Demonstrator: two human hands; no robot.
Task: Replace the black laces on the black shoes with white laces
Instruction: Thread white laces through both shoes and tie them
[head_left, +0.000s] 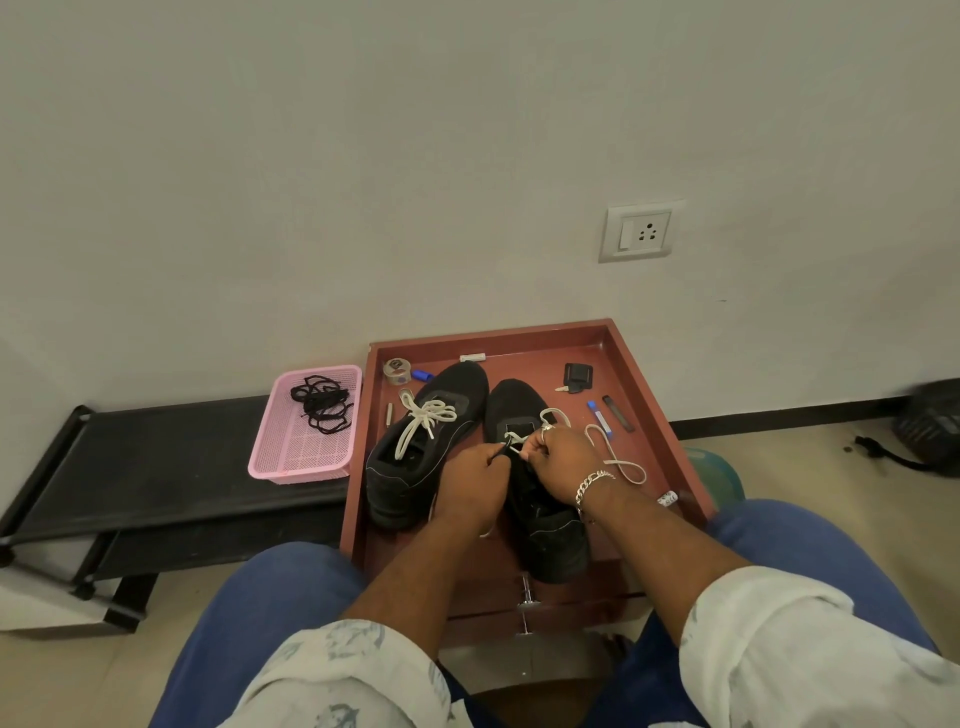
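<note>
Two black shoes stand on a red-brown cabinet top (641, 395). The left shoe (415, 447) carries a white lace tied in a bow (426, 418). Over the right shoe (545, 519), my left hand (475, 486) pinches the shoe's eyelet edge at the lace. My right hand (563, 460) pinches the white lace (618, 457), whose free end loops out to the right on the cabinet top. The black laces (319, 402) lie bundled in a pink basket (304, 467) to the left.
On the cabinet top lie a tape roll (397, 370), a blue cap (422, 374), a black key fob (576, 376) and pens (600, 418). A black rack (130, 467) holds the basket. A black bag (930, 431) sits at the right wall. My knees frame the bottom.
</note>
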